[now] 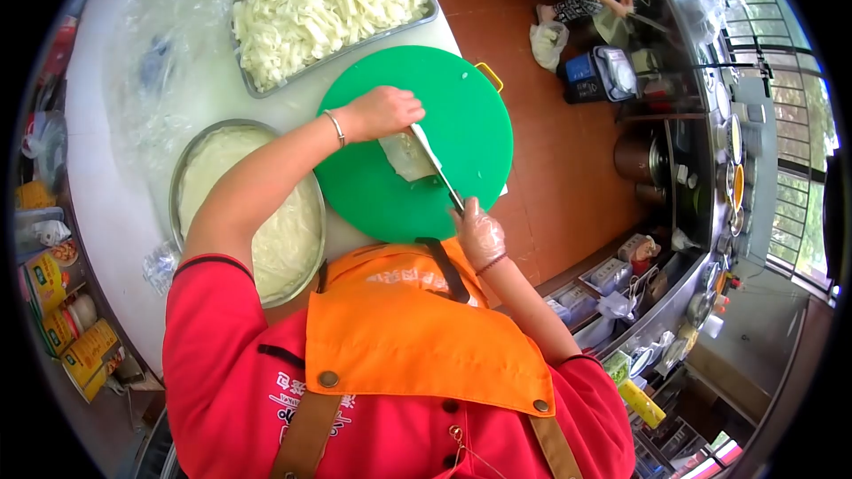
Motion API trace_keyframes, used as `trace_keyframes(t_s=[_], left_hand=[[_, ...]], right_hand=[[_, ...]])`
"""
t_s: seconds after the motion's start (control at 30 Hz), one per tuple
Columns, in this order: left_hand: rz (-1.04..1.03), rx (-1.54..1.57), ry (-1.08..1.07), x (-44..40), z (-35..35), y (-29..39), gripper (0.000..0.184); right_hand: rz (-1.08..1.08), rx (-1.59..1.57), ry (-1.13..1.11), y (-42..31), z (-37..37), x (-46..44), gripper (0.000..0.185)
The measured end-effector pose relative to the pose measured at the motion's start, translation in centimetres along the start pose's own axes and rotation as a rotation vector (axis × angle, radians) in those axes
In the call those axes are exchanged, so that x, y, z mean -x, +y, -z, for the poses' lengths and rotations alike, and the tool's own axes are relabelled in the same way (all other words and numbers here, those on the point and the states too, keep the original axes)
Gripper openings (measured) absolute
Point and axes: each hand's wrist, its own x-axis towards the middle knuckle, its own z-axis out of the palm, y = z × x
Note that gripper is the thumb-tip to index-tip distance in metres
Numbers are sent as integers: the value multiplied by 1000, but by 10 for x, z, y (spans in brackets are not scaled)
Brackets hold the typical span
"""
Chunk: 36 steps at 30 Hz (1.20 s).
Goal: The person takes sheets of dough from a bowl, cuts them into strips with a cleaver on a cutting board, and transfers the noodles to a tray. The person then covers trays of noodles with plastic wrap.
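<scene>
Green, round cutting board (pixel 475 120) fills twelve o'clock of my head view, lying on the white surface (pixel 115 186), with a pale sheet (pixel 406 161) near its middle. At the board's five o'clock I see the gloved right hand (pixel 480 235) closed around a knife (pixel 430 153), blade aimed at eleven along the sheet's three-o'clock side. The bare left hand (pixel 383 113) curls its fingers over the sheet's twelve-o'clock end; whether it pinches, I can't tell. I have a metal tray (pixel 355 51) of pale strips (pixel 328 13) at eleven, a round pan (pixel 323 226) at nine.
</scene>
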Motion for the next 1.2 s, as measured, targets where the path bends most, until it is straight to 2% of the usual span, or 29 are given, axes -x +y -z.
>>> trace_keyframes(t_s=[0.17,0.37,0.47,0.57,0.67,0.73,0.83,0.93,0.97,1.1,1.2], left_hand=[[4,-28,27,3,-1,1,25],[6,9,52,-9,26,3,29],[20,14,8,-4,31,4,32],[35,32,-3,7,7,-2,34],[15,15,-5,4,7,-4,35],[18,23,-44,-2,15,-10,35],[31,-8,8,-2,31,-3,35],[47,-13,-10,11,28,4,35],[43,-2,1,13,24,4,35],[53,4,-22,17,21,-4,36],[96,-11,7,19,37,-2,37]], right_hand=[[9,-18,66,-2,-6,-1,30],[13,8,119,-14,34,-1,30],[-6,-85,52,-22,41,4,31],[-6,-63,60,-11,-8,-5,32],[-84,-97,-12,-18,-1,-11,30],[-76,-74,17,-20,11,-15,32],[-101,-49,35,-34,36,-6,33],[-50,-156,32,-31,21,0,32],[-15,-72,56,-19,-9,-4,32],[-65,-51,-5,-30,0,-19,32],[-8,-24,29,-37,24,-16,33]])
